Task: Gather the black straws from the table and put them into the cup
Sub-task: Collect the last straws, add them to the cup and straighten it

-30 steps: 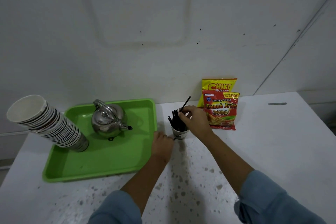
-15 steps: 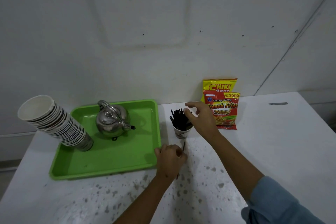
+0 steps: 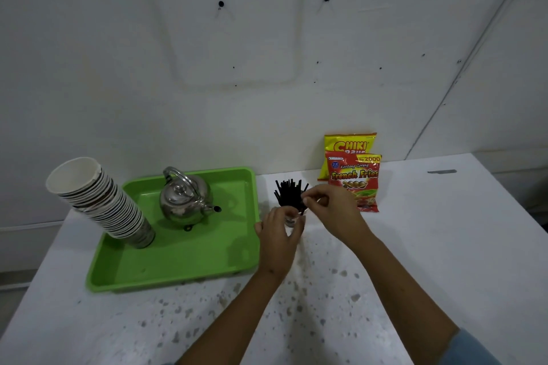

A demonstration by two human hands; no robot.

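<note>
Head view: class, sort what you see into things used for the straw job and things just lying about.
In use: black straws; cup; left hand; right hand.

Lying about: green tray; kettle; stacked paper cups; two snack packets.

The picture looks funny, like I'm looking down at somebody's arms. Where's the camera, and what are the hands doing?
The camera sits on the person's head, looking down at a white table. The left hand is in front of a small cup, mostly hiding it. The right hand pinches a straw at a bunch of black straws standing in it. Nearby are a green tray with a shiny kettle and stacked paper cups, plus two snack bags.
</note>
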